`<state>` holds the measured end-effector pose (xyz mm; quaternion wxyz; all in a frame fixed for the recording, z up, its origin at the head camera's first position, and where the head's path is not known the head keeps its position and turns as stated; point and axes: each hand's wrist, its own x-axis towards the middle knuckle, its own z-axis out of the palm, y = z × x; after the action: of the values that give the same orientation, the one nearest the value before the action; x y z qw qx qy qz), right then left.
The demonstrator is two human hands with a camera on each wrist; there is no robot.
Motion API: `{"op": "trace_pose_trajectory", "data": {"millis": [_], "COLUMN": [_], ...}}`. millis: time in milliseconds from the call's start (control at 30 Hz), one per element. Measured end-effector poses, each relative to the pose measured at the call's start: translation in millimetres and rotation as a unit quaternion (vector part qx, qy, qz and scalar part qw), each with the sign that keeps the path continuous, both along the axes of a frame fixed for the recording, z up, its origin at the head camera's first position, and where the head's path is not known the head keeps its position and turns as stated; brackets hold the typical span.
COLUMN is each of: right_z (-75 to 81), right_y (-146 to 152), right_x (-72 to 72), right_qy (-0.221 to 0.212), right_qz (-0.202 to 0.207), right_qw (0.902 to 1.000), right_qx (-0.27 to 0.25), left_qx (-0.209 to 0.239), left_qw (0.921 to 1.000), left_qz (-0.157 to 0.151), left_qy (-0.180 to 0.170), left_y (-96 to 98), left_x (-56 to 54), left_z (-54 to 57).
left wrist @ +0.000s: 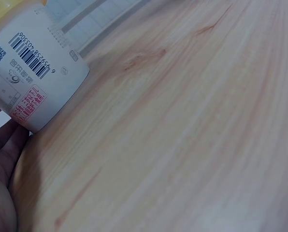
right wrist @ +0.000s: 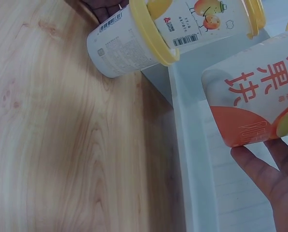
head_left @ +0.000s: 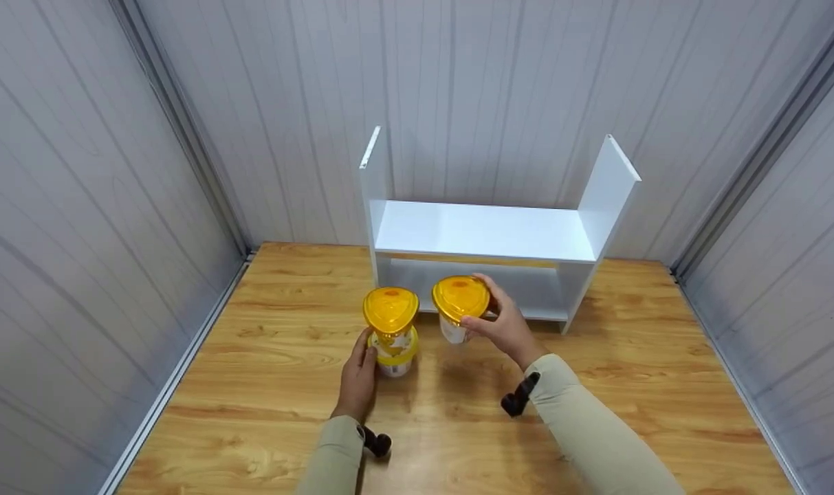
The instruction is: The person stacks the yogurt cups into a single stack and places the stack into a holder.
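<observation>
My left hand [head_left: 358, 378] grips the side of a stack of two lidded fruit cups, close to the tabletop. The lower cup [head_left: 394, 369] is white with a yellow rim and a barcode. On top of it stands an upper cup [head_left: 392, 342] with a fruit-print label and an amber lid. My right hand [head_left: 506, 330] holds another fruit cup [right wrist: 252, 92] with a red-and-white label and an amber lid, thumb and fingers around its sides. That cup is raised near the front of the white shelf's [head_left: 485, 230] lower compartment, right of the stack.
The shelf stands at the back of the wooden table [head_left: 265, 399], with tall side panels [head_left: 612, 196] and an open top. Pale panelled walls [head_left: 485, 89] enclose the table at the back and both sides. Black wrist straps [head_left: 520, 395] are on both sleeves.
</observation>
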<state>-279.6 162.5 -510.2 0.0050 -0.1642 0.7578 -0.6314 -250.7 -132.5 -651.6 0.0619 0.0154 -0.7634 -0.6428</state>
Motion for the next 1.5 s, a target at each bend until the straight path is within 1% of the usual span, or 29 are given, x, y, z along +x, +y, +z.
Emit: {"op": "trace_pose_trajectory", "data": {"millis": [200, 433, 667, 800, 933, 1067, 1167, 1367, 1500], "right_z": [6.2, 11.5, 17.1, 19.4, 22.4, 45.2, 61.3, 64.3, 67.5], "right_y": [-1.0, -3.5, -6.6, -7.8, -9.0, -13.4, -16.5, -18.7, -19.4], "right_x": [-2.9, -5.7, -5.8, -5.5, -5.6, 5.8, 13.7, 11.9, 11.5], "right_qy": [0.002, -0.002, -0.011, -0.004, -0.001, -0.012, -0.014, -0.006, 0.001], "right_qz": [0.004, 0.008, 0.008, 0.001, 0.003, 0.012, 0.017, 0.034, 0.035], "right_qw": [1.0000, 1.0000, 0.9998, 0.9998, 0.9998, 0.9994, 0.9992, 0.9993, 0.9992], "right_qx": [0.002, 0.005, 0.011, 0.017, 0.021, 0.029, 0.032, 0.014, 0.018], "left_qx": [-0.003, 0.003, -0.001, 0.001, 0.005, 0.007, 0.006, 0.025, 0.028], "left_qw": [1.0000, 0.9999, 1.0000, 1.0000, 1.0000, 1.0000, 1.0000, 0.9997, 0.9996], "left_qz": [0.000, -0.003, -0.003, 0.000, 0.001, -0.003, -0.001, -0.002, -0.003], "left_qy": [0.007, 0.012, 0.009, 0.009, 0.002, 0.000, -0.001, 0.005, 0.007], "left_y": [0.3, -0.6, -0.1, -0.9, -2.0, -2.5, -2.0, 0.4, 0.8], "left_x": [0.4, -0.9, 0.0, -0.7, -1.5, -2.0, -1.7, 1.3, 1.7], "left_z": [2.0, -0.7, -0.3, -1.5, -3.7, -4.9, -3.8, 0.0, 0.9]}}
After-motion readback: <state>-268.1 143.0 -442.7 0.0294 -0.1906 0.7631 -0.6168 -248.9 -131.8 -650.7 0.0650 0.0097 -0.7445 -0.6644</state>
